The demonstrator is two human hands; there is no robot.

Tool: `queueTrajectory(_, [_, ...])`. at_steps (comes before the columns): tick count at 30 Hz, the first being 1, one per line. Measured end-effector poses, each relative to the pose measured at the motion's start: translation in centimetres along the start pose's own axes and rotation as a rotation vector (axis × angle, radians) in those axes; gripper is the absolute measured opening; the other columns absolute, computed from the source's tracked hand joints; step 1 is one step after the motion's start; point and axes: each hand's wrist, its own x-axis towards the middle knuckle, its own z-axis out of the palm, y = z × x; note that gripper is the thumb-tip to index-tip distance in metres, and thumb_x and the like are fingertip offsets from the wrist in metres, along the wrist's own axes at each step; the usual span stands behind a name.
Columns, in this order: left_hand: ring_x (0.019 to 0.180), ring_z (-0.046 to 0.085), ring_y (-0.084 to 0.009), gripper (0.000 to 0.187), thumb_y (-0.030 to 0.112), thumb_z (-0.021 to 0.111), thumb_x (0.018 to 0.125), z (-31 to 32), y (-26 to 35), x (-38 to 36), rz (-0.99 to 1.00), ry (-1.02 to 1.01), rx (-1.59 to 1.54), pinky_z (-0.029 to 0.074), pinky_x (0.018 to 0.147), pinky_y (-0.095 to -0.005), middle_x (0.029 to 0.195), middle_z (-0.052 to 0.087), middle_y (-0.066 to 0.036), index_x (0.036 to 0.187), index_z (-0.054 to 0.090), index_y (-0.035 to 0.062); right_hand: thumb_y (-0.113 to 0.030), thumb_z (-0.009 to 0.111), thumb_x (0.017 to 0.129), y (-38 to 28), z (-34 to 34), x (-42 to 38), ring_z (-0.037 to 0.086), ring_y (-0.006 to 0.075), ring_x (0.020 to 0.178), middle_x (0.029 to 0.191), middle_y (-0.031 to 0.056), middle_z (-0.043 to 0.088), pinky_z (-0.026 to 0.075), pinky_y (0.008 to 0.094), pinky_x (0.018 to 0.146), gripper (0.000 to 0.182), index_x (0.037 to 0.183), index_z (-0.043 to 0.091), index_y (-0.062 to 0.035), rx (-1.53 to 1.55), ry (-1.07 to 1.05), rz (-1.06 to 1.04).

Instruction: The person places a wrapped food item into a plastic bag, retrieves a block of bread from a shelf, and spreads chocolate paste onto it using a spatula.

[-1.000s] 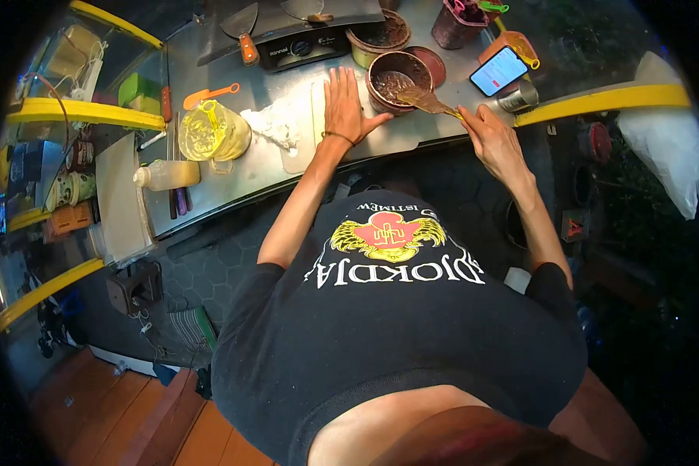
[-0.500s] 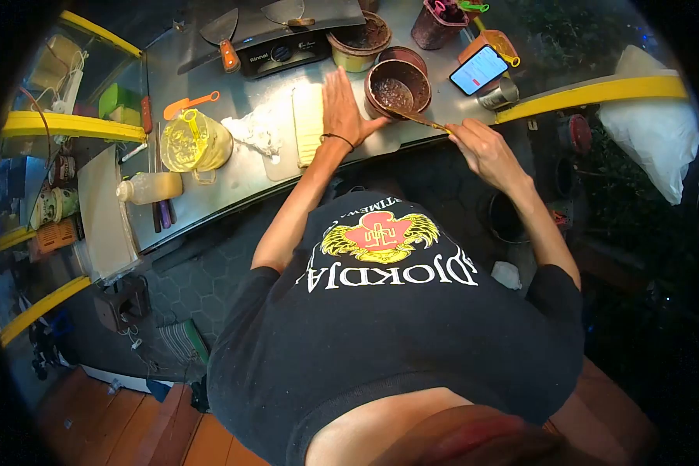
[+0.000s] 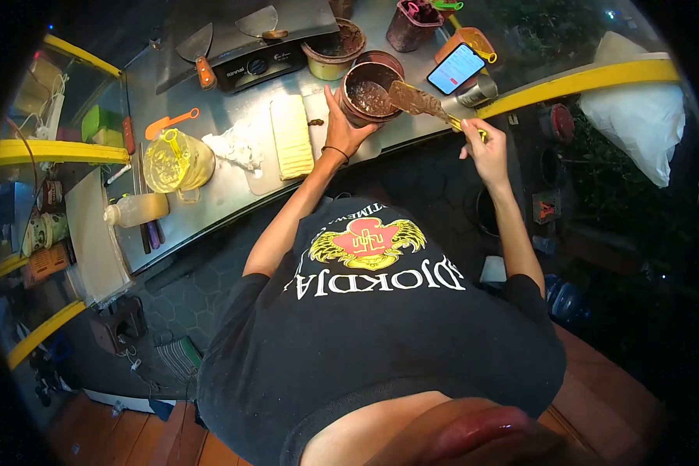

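Note:
My left hand (image 3: 348, 130) is wrapped round the near left side of a brown tub (image 3: 359, 118) with dark brown paste (image 3: 369, 95) inside. In my right hand (image 3: 487, 147) is the yellow handle of a spatula (image 3: 416, 99). Its broad blade, coated in brown paste, hovers over the tub's right rim. Left of my left hand, a pale yellow, ridged slab that looks like bread (image 3: 290, 138) lies on a light cutting board (image 3: 266, 183). A small dark brown smear (image 3: 316, 122) shows on the board beside it.
Behind stands a Rinnai stove (image 3: 260, 66) with two scrapers on top. A second paste bucket (image 3: 334, 58), a phone (image 3: 452, 68) and a metal can (image 3: 478, 92) surround the tub. At left are a yellow-smeared jug (image 3: 180, 165), a bottle (image 3: 137, 210) and crumpled white wrapping (image 3: 234, 149).
My left hand has left its flat pose beside the slab and taken hold of the tub. The right hand has lifted the spatula, its blade now showing paste. The whole view has shifted slightly.

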Motion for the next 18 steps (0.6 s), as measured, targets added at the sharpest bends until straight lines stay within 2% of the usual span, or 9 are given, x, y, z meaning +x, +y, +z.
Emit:
queueTrajectory(1, [0.131,0.036,-0.0422,0.136,0.031,0.088,0.059,0.6,-1.3,-0.1,-0.001,0.033,0.056,0.028,0.110,-0.0437,0.141,0.032,-0.033,0.143,-0.013,-0.0029,-0.016,0.060,0.093,2.4,-0.4,0.2,0.047,0.0043,0.048,0.065,0.0021,0.058,0.041,0.0235,0.044,0.022,0.085,0.066,0.0034,0.170,-0.037,0.145])
queueTrajectory(2, [0.131,0.036,-0.0422,0.136,0.031,0.088,0.059,0.8,-1.6,-0.4,0.001,0.035,0.053,0.028,0.110,-0.0437,0.141,0.032,-0.033,0.143,-0.013,-0.0029,-0.016,0.060,0.093,4.0,-0.5,0.2,0.048,0.0032,0.049,0.069,0.0026,0.061,0.042,0.0230,0.043,0.022,0.086,0.067,0.0032,0.339,-0.076,0.289])
queueTrajectory(3, [0.130,0.036,-0.0433,0.137,0.033,0.089,0.058,0.9,-1.7,-0.5,-0.062,0.040,0.059,0.029,0.110,-0.0442,0.140,0.031,-0.035,0.144,-0.012,-0.0017,-0.015,0.061,0.092,4.2,-0.2,-0.1,0.050,0.0039,0.051,0.073,0.0044,0.061,0.044,0.0226,0.042,0.021,0.090,0.068,0.0043,0.320,-0.027,0.347])
queueTrajectory(6, [0.129,0.037,-0.0451,0.135,0.035,0.089,0.058,0.6,-1.9,-0.5,-0.128,0.051,0.034,0.031,0.108,-0.0455,0.139,0.030,-0.038,0.145,-0.009,0.0014,-0.015,0.061,0.092,3.5,-1.6,-0.2,0.051,0.0056,0.052,0.077,0.0058,0.062,0.045,0.0212,0.041,0.021,0.093,0.068,0.0046,0.164,0.077,0.322])
queueTrajectory(8, [0.129,0.037,-0.0444,0.136,0.035,0.089,0.056,0.3,-2.1,-0.6,-0.163,0.020,0.020,0.030,0.108,-0.0456,0.140,0.030,-0.036,0.145,-0.009,0.0004,-0.014,0.061,0.092,2.7,-2.6,0.5,0.051,0.0055,0.053,0.079,0.0070,0.063,0.045,0.0203,0.042,0.021,0.094,0.068,0.0051,0.207,0.092,0.250])
queueTrajectory(10, [0.130,0.036,-0.0434,0.137,0.035,0.090,0.056,0.4,-1.7,-0.3,-0.093,0.032,0.012,0.030,0.108,-0.0456,0.141,0.030,-0.034,0.145,-0.008,-0.0001,-0.016,0.060,0.093,0.9,-2.5,1.2,0.045,0.0025,0.049,0.068,0.0020,0.057,0.044,0.0212,0.042,0.022,0.092,0.067,0.0053,0.259,0.073,0.193])
queueTrajectory(11, [0.131,0.035,-0.0425,0.137,0.034,0.090,0.055,0.7,-1.5,-0.2,-0.026,0.045,0.000,0.029,0.109,-0.0455,0.142,0.030,-0.032,0.144,-0.008,-0.0006,-0.016,0.060,0.093,1.3,-2.3,1.6,0.045,0.0025,0.049,0.068,0.0020,0.057,0.044,0.0212,0.042,0.022,0.092,0.067,0.0053,0.260,0.077,0.193])
queueTrajectory(14, [0.132,0.033,-0.0414,0.138,0.034,0.091,0.054,2.0,-1.0,0.3,0.033,0.138,-0.061,0.028,0.110,-0.0450,0.143,0.031,-0.029,0.144,-0.007,-0.0016,-0.022,0.057,0.096,2.7,-0.9,2.1,0.029,0.0008,0.039,0.050,-0.0078,0.036,0.041,0.0223,0.042,0.027,0.087,0.064,0.0033,0.397,-0.050,0.311])
queueTrajectory(18, [0.134,0.031,-0.0413,0.138,0.039,0.090,0.054,2.8,-0.8,0.5,0.043,0.164,0.068,0.023,0.112,-0.0467,0.150,0.027,-0.020,0.145,-0.007,-0.0003,-0.027,0.057,0.096,3.9,1.0,0.5,0.031,0.0033,0.036,0.050,-0.0059,0.038,0.044,0.0249,0.042,0.030,0.090,0.063,0.0010,0.432,-0.118,0.452])
